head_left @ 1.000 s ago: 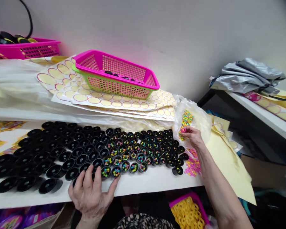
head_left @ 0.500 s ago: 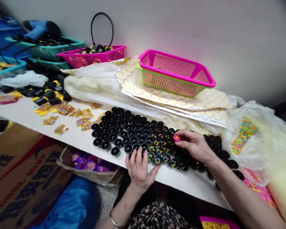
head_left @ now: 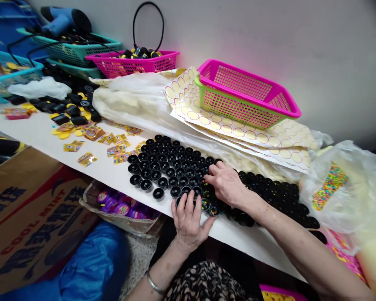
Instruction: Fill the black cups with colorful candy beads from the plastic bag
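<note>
A dense field of small black round cups [head_left: 172, 167] covers the white table [head_left: 106, 175]; a few near the front hold coloured beads [head_left: 204, 204]. My left hand [head_left: 188, 219] rests at the table's front edge, fingers spread flat against the nearest cups. My right hand [head_left: 226, 183] lies knuckles up over the cups just beyond it, fingers curled down toward them. What those fingers hold is hidden. A clear plastic bag with coloured beads [head_left: 329, 186] sits at the right.
A pink-and-green basket [head_left: 247, 98] sits on sheets of round yellow stickers [head_left: 263, 138]. Further left stand a pink basket [head_left: 134, 62] and teal baskets [head_left: 69, 54] with black parts. Small printed packets [head_left: 113, 148] lie scattered. A cardboard box [head_left: 34, 217] stands below left.
My right hand left the bead bag with a pink scoop pinched in its fingers, crossed left over the cups and now covers them. The view swung left. My left hand stayed put.
</note>
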A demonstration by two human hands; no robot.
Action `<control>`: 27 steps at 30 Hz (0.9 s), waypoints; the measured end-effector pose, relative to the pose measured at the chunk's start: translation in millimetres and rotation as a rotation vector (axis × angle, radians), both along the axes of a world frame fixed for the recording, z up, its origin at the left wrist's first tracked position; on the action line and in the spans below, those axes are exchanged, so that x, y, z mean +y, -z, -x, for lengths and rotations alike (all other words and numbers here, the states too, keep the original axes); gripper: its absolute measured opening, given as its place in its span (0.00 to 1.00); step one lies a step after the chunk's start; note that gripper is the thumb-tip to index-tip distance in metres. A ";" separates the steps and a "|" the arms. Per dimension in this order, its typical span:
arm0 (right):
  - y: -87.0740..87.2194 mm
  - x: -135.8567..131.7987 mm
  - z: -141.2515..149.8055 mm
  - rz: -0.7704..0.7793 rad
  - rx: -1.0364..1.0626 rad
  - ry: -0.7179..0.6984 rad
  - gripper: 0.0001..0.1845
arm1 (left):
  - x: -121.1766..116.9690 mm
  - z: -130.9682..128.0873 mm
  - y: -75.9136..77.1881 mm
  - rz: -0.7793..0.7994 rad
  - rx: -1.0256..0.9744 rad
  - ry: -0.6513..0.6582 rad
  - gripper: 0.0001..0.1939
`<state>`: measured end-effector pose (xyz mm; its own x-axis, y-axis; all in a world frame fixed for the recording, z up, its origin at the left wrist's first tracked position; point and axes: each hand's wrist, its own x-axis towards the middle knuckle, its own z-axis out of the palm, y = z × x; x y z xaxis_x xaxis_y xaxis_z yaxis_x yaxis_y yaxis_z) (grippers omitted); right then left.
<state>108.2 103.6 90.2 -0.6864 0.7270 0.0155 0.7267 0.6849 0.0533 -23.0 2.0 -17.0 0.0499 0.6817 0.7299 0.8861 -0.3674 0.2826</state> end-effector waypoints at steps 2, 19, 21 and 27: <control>-6.4 -3.4 -5.9 -0.013 0.047 0.032 0.10 | 0.0 0.3 0.8 -0.009 0.013 -0.007 0.32; 26.5 -80.6 -299.3 -0.038 0.117 1.335 0.13 | 13.4 9.0 7.0 -0.165 -0.018 0.067 0.50; 29.1 -70.6 -301.0 0.032 0.248 1.269 0.10 | 11.2 11.2 6.4 -0.161 -0.020 0.076 0.50; 45.0 -53.4 -309.9 0.183 0.675 1.103 0.10 | 6.7 23.6 7.0 -0.196 0.007 0.043 0.49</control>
<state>418.2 50.2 45.3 0.3730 0.9271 -0.0376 0.7536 -0.3263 -0.5706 -46.6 8.7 -24.1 0.0817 0.5240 0.8478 0.8701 -0.4523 0.1957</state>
